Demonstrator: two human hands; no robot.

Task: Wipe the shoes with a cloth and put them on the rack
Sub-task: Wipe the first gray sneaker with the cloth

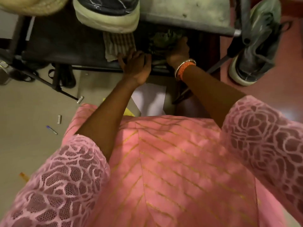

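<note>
Pink lace sleeves point(57, 182) frame our view as we look down at both hands reaching into the lower shelf point(65, 46) of a dark rack. Our left hand point(136, 64) rests at the shelf's front edge, its fingers curled down over a striped cloth point(118, 45); whether the grip actually pinches the cloth we cannot tell. Our right hand point(177, 52), with bangles point(185, 68) at the wrist, closes around a dark shoe point(164, 40) lying on the same shelf, just beside the cloth. A second shoe with a pale sole point(106, 12) stands on the shelf above, and a third shoe point(255, 43) lies on the red floor to the right of the rack. A pen point(52, 130) lies on the grey floor at left.
</note>
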